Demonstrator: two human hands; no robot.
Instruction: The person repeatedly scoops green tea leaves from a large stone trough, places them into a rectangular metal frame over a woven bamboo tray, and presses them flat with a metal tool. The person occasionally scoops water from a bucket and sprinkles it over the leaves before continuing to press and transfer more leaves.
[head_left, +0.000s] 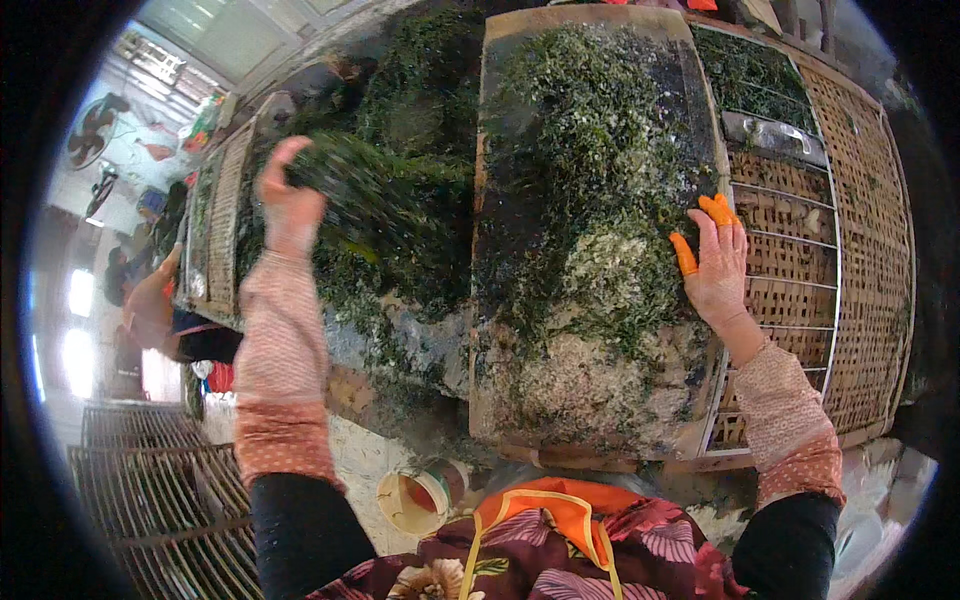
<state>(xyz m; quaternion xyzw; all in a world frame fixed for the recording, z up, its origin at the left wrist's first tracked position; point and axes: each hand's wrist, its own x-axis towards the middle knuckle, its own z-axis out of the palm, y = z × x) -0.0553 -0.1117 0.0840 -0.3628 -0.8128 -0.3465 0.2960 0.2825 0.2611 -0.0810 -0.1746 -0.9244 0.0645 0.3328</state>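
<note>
My left hand (285, 184), blurred and raised on the left, grips a bunch of long green plant strands (367, 191) that trails to the right. Below and behind it spreads a dark heap of green plant matter (420, 90). Before me lies a wide board (585, 15), strewn with chopped green bits and pale crumbs (607, 270). My right hand (716, 270) rests at the board's right edge, with orange finger cots on some fingers. Its fingers are spread, and nothing is held in them.
Right of the board stand a white wire rack (836, 289) and woven bamboo trays (870, 247), with a metal blade-like piece (776, 139) on the rack. A bucket (412, 502) is on the floor below. Slatted racks (165, 495) stand lower left; another person (154, 304) is beyond.
</note>
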